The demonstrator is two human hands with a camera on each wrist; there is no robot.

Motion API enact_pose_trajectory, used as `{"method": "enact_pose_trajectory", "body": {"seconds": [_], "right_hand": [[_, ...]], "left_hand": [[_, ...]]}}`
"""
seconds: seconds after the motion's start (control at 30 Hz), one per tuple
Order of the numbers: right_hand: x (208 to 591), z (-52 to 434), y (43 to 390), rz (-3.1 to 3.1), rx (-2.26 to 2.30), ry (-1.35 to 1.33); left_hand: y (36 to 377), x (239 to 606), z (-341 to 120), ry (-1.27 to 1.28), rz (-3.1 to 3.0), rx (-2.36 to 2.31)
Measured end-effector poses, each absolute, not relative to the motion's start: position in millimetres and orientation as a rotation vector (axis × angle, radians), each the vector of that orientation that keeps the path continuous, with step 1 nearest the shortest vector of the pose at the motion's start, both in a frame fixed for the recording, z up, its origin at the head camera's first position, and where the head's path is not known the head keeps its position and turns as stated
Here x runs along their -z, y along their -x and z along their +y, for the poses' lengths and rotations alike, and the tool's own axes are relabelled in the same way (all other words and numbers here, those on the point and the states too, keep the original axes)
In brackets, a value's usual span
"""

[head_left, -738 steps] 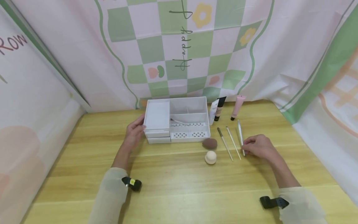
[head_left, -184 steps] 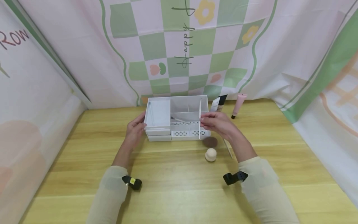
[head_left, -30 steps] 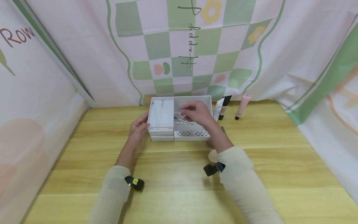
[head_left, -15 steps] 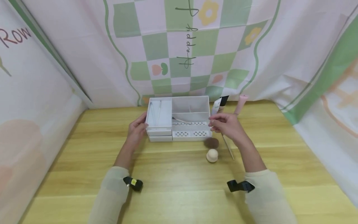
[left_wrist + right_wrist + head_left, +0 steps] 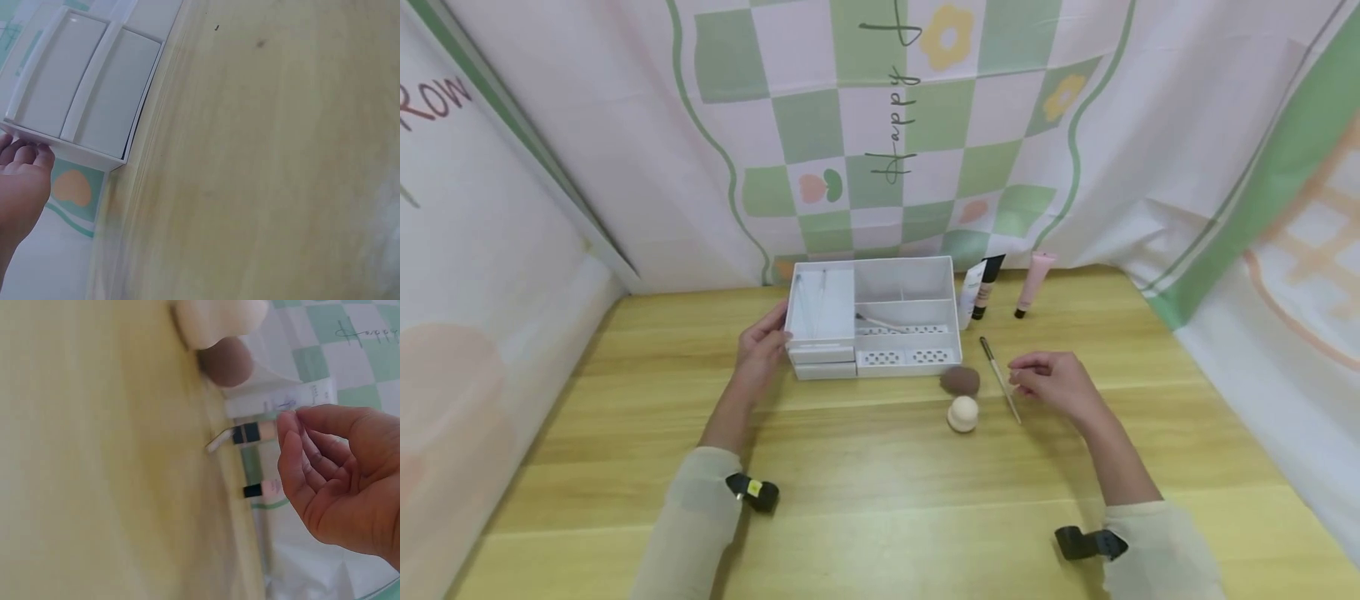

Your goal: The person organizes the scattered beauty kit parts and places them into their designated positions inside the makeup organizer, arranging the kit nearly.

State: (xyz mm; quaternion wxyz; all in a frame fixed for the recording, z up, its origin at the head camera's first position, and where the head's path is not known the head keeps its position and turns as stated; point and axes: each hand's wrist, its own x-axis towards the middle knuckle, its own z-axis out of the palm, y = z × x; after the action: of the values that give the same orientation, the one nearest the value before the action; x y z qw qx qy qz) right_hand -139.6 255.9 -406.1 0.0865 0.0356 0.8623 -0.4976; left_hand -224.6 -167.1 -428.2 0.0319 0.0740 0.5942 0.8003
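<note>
Fingers [image 5: 1026,377] right: loosely curled, empty, near brush [image 5: 999,379] | left: touching organizer [image 5: 872,321]

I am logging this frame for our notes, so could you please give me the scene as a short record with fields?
Surface: light wooden table
Container: white plastic compartment organiser, holding slim brushes
Left hand: fingers rest against the organiser's left end
Right hand: loosely curled, holds nothing, beside the thin dark-tipped makeup brush lying on the table
Sponges: brown egg-shaped sponge and cream egg-shaped sponge, in front of the organiser's right corner
Tubes: white tube, black-capped beige tube, pink tube, against the backdrop
</note>
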Motion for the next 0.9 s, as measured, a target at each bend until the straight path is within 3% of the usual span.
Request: {"method": "enact_pose_trajectory", "body": {"seconds": [0.33, 0.9], "right_hand": [[429.3, 264.2, 128.1, 2.71, 1.174, -0.176], [425.5, 251.1, 135.1, 2.75, 0.964, -0.25]], "left_hand": [[223.1, 426.1, -166.4, -0.23, 1.814, -2.47], [224.7, 428.0, -167.1, -0.226, 1.821, -2.462]]}}
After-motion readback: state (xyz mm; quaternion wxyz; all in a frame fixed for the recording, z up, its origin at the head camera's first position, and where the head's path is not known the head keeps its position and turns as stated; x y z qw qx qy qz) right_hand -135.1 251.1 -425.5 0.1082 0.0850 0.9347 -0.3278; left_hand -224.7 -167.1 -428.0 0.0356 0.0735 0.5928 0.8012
